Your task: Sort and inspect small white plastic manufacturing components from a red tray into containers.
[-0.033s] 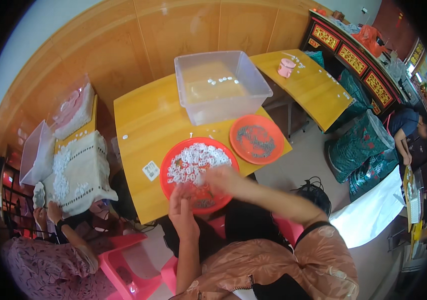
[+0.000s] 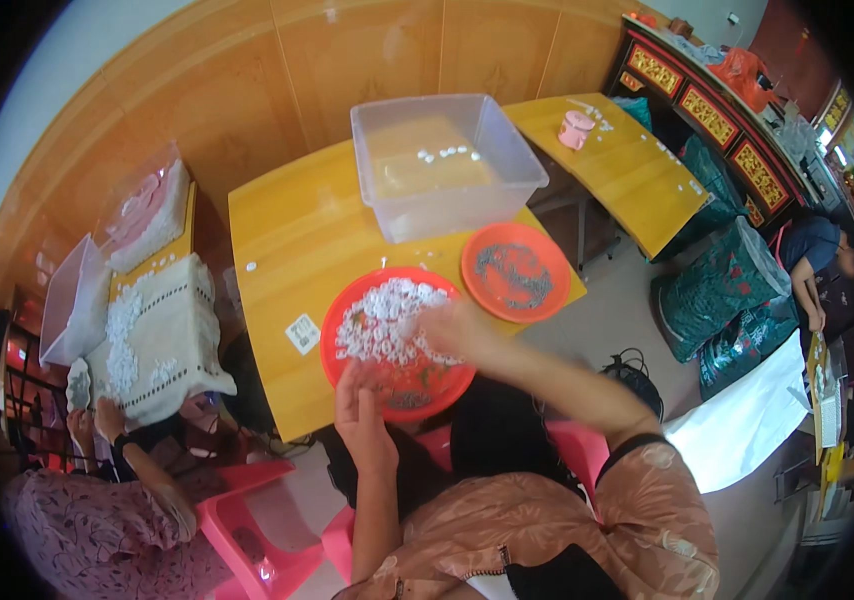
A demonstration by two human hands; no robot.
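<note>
A red basin point(image 2: 330, 335) stands at the near edge of the yellow table, with many small white plastic pieces point(image 2: 387, 315) heaped in its far part. Small dark grey bits point(image 2: 409, 399) lie on its near bottom. My left hand point(image 2: 363, 420) is at the basin's near-left rim, fingers bent and drawn together; what they pinch, if anything, is too small to make out. Over the right part of the white pieces is my right hand point(image 2: 452, 330), smeared by motion, so its fingers cannot be read. An orange-red plate point(image 2: 477, 285) of small grey metal-looking parts sits right of the basin.
Behind the basin stands a clear plastic tub point(image 2: 447, 215) holding a few white pieces. A pink cup point(image 2: 575, 130) is on the second table point(image 2: 637, 185). At left, another person's hands point(image 2: 107, 420) are by a cloth-covered surface point(image 2: 172, 330). Green sacks point(image 2: 712, 295) stand at right.
My right hand has shifted slightly upward over the white pieces. My left hand stays at the near-left rim. The whole view has tilted a little.
</note>
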